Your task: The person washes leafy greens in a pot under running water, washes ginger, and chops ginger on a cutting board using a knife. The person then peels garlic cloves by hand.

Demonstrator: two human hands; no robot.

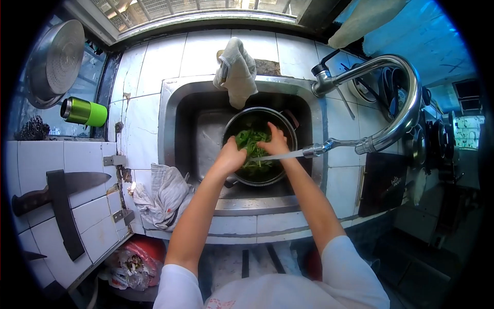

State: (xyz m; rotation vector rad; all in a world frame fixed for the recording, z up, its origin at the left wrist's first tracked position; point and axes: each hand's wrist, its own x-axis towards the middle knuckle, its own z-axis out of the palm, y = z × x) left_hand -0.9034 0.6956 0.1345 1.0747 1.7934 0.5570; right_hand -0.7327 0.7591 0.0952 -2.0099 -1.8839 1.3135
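Greens (251, 141) lie in a pot (254, 108) that sits in the sink (170, 123), nearer its right edge than its left; we suppose it stands there to be within reach of the tap (411, 98). Water (288, 155) crosses in front of our right hand (274, 146), whose spread fingers touch the greens with nothing clasped that we can see. Our left hand (233, 156) bunches its fingers at their left side; whether it grips any, we cannot tell. Both work from opposite sides, probably to keep the greens gathered. For moving, we have more room toward the sink's left edge; a crumpled cloth (167, 198) lies on the surface (141, 123) by its near left corner, and a draped cloth (237, 72) overhangs its far edge.
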